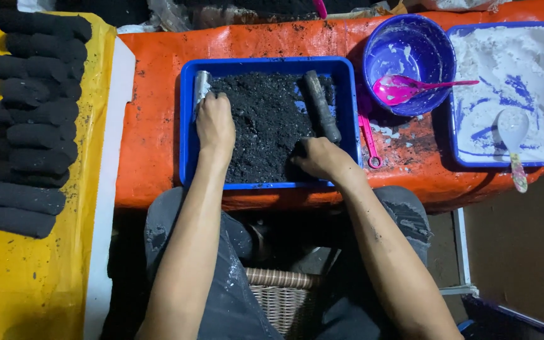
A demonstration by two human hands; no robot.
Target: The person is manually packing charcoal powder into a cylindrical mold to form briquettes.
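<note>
Black powder (266, 119) fills the blue tray (187, 126) on the orange bench (152, 126), where the left hand (214, 126) grips a metal tube (201, 88) at the tray's left and the right hand (319, 157) presses, fingers curled, into the powder's near right.

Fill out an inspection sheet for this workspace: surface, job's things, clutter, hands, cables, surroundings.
Surface: orange tarp-covered table, smeared with black dust and white powder.
Job's things: blue rectangular plastic tray of black powder; shiny metal tube; dark cylindrical rod lying in the tray.
Clutter: purple bowl with pink spoon; second blue tray of white powder with a white spoon.
Hands: left hand grips the tube; right hand presses into the powder.
Cables: nothing seen.
Surroundings: black pressed cylinders on yellow sheet; wicker basket below.
</note>
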